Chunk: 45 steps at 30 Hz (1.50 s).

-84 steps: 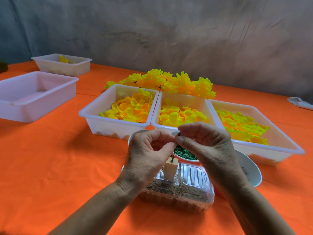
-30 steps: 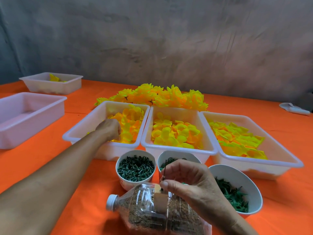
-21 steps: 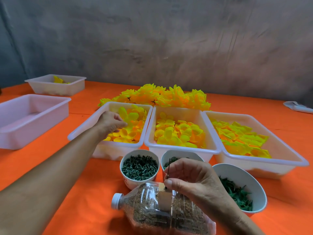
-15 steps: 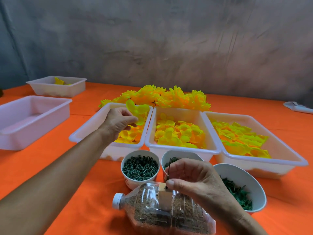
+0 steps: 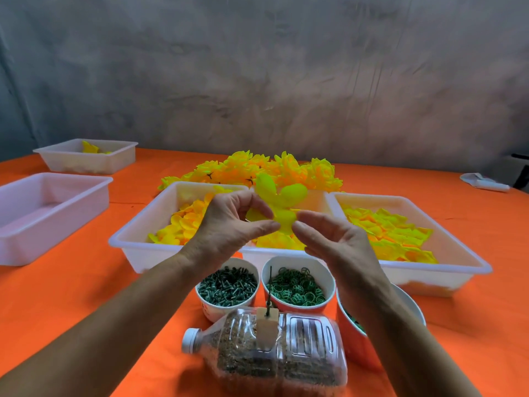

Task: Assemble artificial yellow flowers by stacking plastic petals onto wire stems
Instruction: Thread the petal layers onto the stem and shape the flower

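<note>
A: What is held by the hands?

B: A yellow petal piece (image 5: pixel 282 209) is pinched by the left hand (image 5: pixel 229 224) above the trays; the right hand (image 5: pixel 329 242) is relaxed beside it, fingertips just touching.

A: How should it be threaded?

B: Its centre hole should be lined up over the wire stem (image 5: pixel 269 290) standing in the bottle (image 5: pixel 274 353); clear room is left above the cups (image 5: pixel 227 285)

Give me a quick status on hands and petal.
Left hand pinches yellow petal piece; right hand open beside it. Wire stem stands bare below. Nothing blocking.
</note>
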Tool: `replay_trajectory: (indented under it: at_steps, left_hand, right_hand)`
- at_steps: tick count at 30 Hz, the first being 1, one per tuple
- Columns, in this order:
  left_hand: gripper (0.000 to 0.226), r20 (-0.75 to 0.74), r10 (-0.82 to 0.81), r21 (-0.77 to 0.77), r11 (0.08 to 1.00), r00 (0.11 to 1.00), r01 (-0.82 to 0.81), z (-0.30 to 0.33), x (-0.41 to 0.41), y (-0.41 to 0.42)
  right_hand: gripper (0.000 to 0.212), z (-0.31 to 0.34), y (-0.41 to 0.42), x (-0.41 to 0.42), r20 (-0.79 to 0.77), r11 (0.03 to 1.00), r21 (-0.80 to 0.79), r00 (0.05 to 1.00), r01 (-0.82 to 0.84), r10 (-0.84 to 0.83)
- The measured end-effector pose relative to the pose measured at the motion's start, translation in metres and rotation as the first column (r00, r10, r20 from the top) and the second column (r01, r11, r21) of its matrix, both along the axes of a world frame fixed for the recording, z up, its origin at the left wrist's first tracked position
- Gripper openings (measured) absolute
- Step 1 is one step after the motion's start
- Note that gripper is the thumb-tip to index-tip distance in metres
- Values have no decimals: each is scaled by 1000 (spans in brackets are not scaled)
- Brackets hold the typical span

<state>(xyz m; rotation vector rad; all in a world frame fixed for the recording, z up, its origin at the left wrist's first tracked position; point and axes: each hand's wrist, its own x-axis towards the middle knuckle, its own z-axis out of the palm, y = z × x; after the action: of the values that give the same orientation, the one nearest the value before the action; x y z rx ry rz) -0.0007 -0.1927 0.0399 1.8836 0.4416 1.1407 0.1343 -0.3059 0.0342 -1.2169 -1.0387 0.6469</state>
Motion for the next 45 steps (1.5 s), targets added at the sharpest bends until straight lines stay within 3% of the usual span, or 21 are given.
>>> replay_trajectory:
  at_steps: [2,5,7,11,17,26,33,36,39,43,45]
  left_hand:
    - [21,-21,-4,59,998,1000,5,-1,1,-4]
    - [16,-66,5,111,994,998,2,-5,1,-7]
    - [16,-74,19,108,994,997,-10,-7,0,-6]
    - [22,-1,-10,28,1000,1000,10,-8,-4,-5]
    - [34,31,-29,-95,995,999,32,-13,-7,-9]
    - [21,-17,-86,-103,991,996,84,-18,-14,-20]
    - [33,32,-107,-215,970,994,112,-21,-27,-27]
    - [39,-28,67,-136,988,997,-70,-29,-31,-33]
    - [28,53,257,7,966,965,-258,-34,-34,-47]
    - [18,137,295,284,903,946,-323,-40,-38,-65]
    - [18,132,294,318,892,947,-321,-43,-37,-70]
  right_hand:
    - [50,6,8,-5,-23,1000,-14,1000,-3,3]
    - [18,10,17,-11,-161,997,45,985,-61,68]
    - [10,9,20,-11,-202,997,70,979,-15,29]
    - [7,6,19,-13,-106,991,132,994,10,4]
    - [5,-2,9,-9,-2,982,162,995,-100,102]
    - [8,-9,-2,-11,25,992,54,993,-116,115]
    - [7,-7,-8,-17,51,981,73,983,-180,176]
    - [7,-8,-10,-20,51,983,70,985,-167,164]
    - [6,-10,-10,-22,37,985,58,986,-164,162]
    - [6,-11,-14,-23,14,983,39,984,-180,180]
    - [7,-11,-16,-23,5,981,31,981,-193,193]
